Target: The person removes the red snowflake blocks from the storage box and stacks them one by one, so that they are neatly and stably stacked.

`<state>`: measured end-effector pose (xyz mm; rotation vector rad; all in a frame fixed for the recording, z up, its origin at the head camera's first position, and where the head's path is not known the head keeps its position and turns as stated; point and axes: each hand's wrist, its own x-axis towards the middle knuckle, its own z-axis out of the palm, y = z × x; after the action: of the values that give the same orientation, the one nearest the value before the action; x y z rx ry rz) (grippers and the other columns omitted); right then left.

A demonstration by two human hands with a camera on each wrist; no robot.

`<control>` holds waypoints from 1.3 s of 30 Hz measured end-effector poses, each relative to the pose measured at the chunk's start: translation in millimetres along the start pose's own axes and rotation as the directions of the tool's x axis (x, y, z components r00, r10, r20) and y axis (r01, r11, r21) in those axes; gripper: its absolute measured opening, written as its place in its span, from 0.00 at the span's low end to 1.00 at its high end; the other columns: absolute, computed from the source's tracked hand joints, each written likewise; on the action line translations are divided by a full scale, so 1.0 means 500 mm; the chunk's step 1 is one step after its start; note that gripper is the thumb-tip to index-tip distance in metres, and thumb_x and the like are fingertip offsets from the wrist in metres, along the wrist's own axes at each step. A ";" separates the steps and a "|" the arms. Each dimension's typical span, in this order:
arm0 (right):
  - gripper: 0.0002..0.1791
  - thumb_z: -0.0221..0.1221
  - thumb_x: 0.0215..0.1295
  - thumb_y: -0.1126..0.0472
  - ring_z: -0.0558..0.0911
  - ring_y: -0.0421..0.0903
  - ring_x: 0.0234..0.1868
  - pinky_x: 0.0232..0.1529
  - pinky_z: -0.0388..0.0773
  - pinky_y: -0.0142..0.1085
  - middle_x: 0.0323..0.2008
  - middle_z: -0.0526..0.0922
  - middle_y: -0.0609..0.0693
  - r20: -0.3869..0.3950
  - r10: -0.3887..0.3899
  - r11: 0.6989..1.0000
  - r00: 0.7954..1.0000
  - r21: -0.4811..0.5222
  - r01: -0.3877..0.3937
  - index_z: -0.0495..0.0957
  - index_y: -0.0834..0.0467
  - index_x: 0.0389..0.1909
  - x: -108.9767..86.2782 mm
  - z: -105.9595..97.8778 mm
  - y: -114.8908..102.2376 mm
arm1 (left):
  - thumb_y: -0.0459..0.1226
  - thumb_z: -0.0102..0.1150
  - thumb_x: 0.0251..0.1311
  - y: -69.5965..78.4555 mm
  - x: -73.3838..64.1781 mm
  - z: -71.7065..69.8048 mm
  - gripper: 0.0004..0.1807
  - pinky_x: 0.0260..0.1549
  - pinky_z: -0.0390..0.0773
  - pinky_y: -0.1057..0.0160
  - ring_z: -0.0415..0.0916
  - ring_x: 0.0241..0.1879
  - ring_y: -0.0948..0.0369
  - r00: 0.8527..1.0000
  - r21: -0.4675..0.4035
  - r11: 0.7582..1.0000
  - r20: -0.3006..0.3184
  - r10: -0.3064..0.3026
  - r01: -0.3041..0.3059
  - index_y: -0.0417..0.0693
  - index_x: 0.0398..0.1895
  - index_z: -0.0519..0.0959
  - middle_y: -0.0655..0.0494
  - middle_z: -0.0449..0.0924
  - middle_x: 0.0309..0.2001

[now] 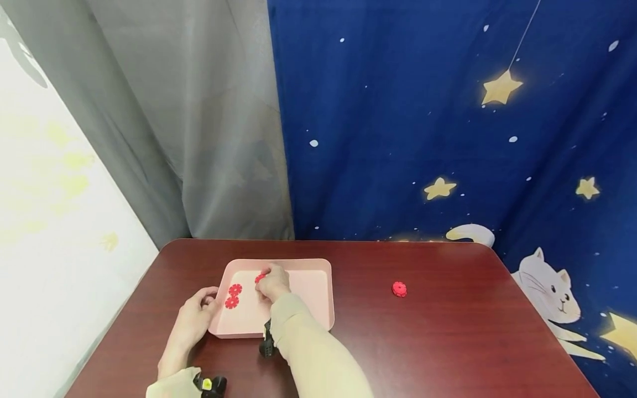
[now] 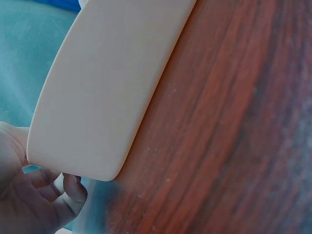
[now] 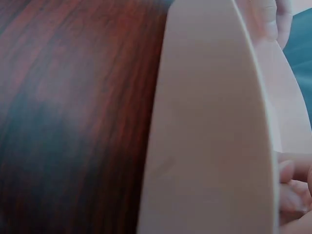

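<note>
A pink tray [image 1: 308, 309] lies on the table. My left hand [image 1: 194, 315] holds its left end; in the left wrist view, that hand [image 2: 34, 190] has part of itself behind the rim and curled fingers outside the wall. Reaching into the tray, my right hand [image 1: 273, 283] pinches a red notched plastic disc [image 1: 260, 278], partly hidden by the fingers. Two similar red discs [image 1: 231, 302] lie beside each other near the tray's left end. In the right wrist view, the near wall [image 3: 209, 122] covers much of the right hand [image 3: 295, 195].
On the brown table [image 1: 448, 331], right of the tray, sits a small stack of red discs [image 1: 399, 289]. A grey curtain [image 1: 234, 138] and a blue star-patterned curtain [image 1: 378, 138] hang behind the table. A white wall [image 1: 59, 221] stands at left.
</note>
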<state>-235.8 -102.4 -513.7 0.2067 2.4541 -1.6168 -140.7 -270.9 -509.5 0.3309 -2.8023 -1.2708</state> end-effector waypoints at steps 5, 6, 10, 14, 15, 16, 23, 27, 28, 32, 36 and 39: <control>0.19 0.73 0.45 0.69 0.71 0.45 0.17 0.16 0.66 0.33 0.19 0.73 0.51 -0.025 0.011 0.994 1.000 -0.109 -0.014 0.68 0.56 0.22 0.001 -0.005 0.007 | 0.38 0.51 0.70 0.005 0.000 -0.001 0.20 0.34 0.68 0.61 0.70 0.35 0.56 1.000 -0.009 1.000 0.004 -0.004 0.004 0.39 0.61 0.72 0.48 0.75 0.39; 0.19 0.73 0.45 0.68 0.71 0.45 0.18 0.17 0.66 0.33 0.19 0.72 0.51 -0.027 0.016 0.993 1.000 -0.118 -0.019 0.68 0.56 0.22 0.001 -0.005 0.008 | 0.38 0.52 0.70 0.005 -0.001 -0.001 0.19 0.34 0.69 0.61 0.70 0.35 0.56 1.000 -0.008 1.000 0.004 -0.008 0.008 0.39 0.61 0.72 0.48 0.75 0.39; 0.13 0.70 0.51 0.68 0.71 0.43 0.14 0.15 0.66 0.32 0.15 0.74 0.50 -0.005 0.041 0.998 0.999 -0.041 -0.041 0.74 0.58 0.20 -0.003 -0.009 0.008 | 0.37 0.52 0.69 0.003 0.000 -0.002 0.19 0.34 0.69 0.61 0.70 0.35 0.56 1.000 -0.004 1.000 -0.001 0.001 -0.001 0.39 0.60 0.72 0.48 0.75 0.39; 0.08 0.61 0.61 0.70 0.69 0.42 0.10 0.13 0.65 0.30 0.11 0.73 0.50 0.071 0.086 0.989 0.994 0.113 -0.094 0.79 0.65 0.23 -0.008 -0.017 0.008 | 0.38 0.52 0.70 -0.003 -0.003 -0.001 0.20 0.35 0.69 0.61 0.70 0.36 0.56 1.000 -0.003 1.000 -0.004 0.002 -0.002 0.40 0.60 0.72 0.48 0.75 0.40; 0.08 0.60 0.63 0.70 0.69 0.41 0.10 0.13 0.65 0.29 0.11 0.73 0.51 0.098 0.102 0.982 0.990 0.151 -0.116 0.80 0.67 0.25 -0.009 -0.019 0.008 | 0.38 0.51 0.70 -0.005 -0.004 -0.001 0.19 0.35 0.68 0.61 0.70 0.36 0.56 1.000 -0.002 1.000 -0.003 0.001 -0.001 0.39 0.60 0.72 0.47 0.75 0.40; 0.08 0.58 0.64 0.70 0.69 0.41 0.10 0.13 0.64 0.29 0.11 0.72 0.51 0.125 0.128 0.970 0.984 0.192 -0.151 0.80 0.68 0.26 -0.009 -0.021 0.007 | 0.38 0.51 0.70 -0.006 -0.005 -0.001 0.20 0.35 0.68 0.61 0.70 0.37 0.56 1.000 -0.001 1.000 -0.002 -0.002 0.002 0.39 0.61 0.72 0.47 0.75 0.40; 0.05 0.58 0.65 0.72 0.72 0.38 0.13 0.15 0.65 0.24 0.15 0.74 0.51 0.189 0.212 0.872 0.959 0.407 -0.273 0.81 0.69 0.30 -0.010 -0.029 -0.005 | 0.38 0.51 0.70 -0.002 -0.001 0.001 0.19 0.33 0.69 0.61 0.70 0.34 0.56 1.000 0.007 1.000 -0.008 0.014 -0.014 0.39 0.61 0.71 0.47 0.74 0.39; 0.05 0.59 0.65 0.72 0.73 0.38 0.14 0.15 0.66 0.24 0.17 0.77 0.52 0.182 0.228 0.842 0.956 0.456 -0.288 0.82 0.69 0.32 -0.009 -0.030 -0.010 | 0.38 0.51 0.71 0.001 0.002 0.005 0.20 0.33 0.69 0.61 0.70 0.33 0.56 1.000 0.000 1.000 0.002 0.012 -0.012 0.38 0.61 0.71 0.47 0.74 0.39; 0.05 0.59 0.65 0.71 0.73 0.37 0.14 0.15 0.67 0.24 0.17 0.77 0.53 0.183 0.233 0.836 0.955 0.464 -0.293 0.82 0.69 0.31 -0.010 -0.031 -0.012 | 0.38 0.51 0.71 0.001 0.001 0.005 0.20 0.32 0.69 0.61 0.70 0.33 0.57 1.000 0.002 1.000 0.005 0.004 -0.004 0.38 0.61 0.71 0.47 0.74 0.39; 0.04 0.60 0.64 0.70 0.77 0.39 0.16 0.15 0.68 0.25 0.19 0.79 0.53 0.176 0.195 0.827 0.965 0.499 -0.258 0.82 0.67 0.31 -0.015 -0.038 -0.025 | 0.38 0.50 0.71 -0.002 0.002 0.002 0.20 0.33 0.69 0.62 0.69 0.34 0.57 1.000 0.010 1.000 0.002 0.000 0.000 0.38 0.62 0.71 0.47 0.74 0.39; 0.03 0.62 0.62 0.69 0.81 0.42 0.19 0.16 0.69 0.26 0.20 0.79 0.52 0.145 0.122 0.821 0.982 0.541 -0.182 0.83 0.66 0.32 -0.024 -0.061 -0.051 | 0.38 0.49 0.71 0.000 0.006 -0.002 0.20 0.34 0.68 0.61 0.69 0.35 0.56 1.000 0.008 1.000 -0.003 0.024 -0.024 0.38 0.61 0.71 0.47 0.74 0.39; 0.03 0.63 0.62 0.68 0.82 0.43 0.19 0.17 0.71 0.26 0.21 0.80 0.53 0.119 0.085 0.829 0.989 0.543 -0.136 0.83 0.64 0.31 -0.041 -0.085 -0.068 | 0.38 0.49 0.71 0.000 0.004 -0.002 0.20 0.34 0.68 0.60 0.69 0.35 0.56 1.000 0.013 1.000 0.002 0.020 -0.020 0.38 0.61 0.71 0.47 0.74 0.39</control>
<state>-227.0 -77.0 -462.4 0.3409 1.8086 -2.1851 -142.6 -271.8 -508.9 0.3009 -2.8093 -1.2507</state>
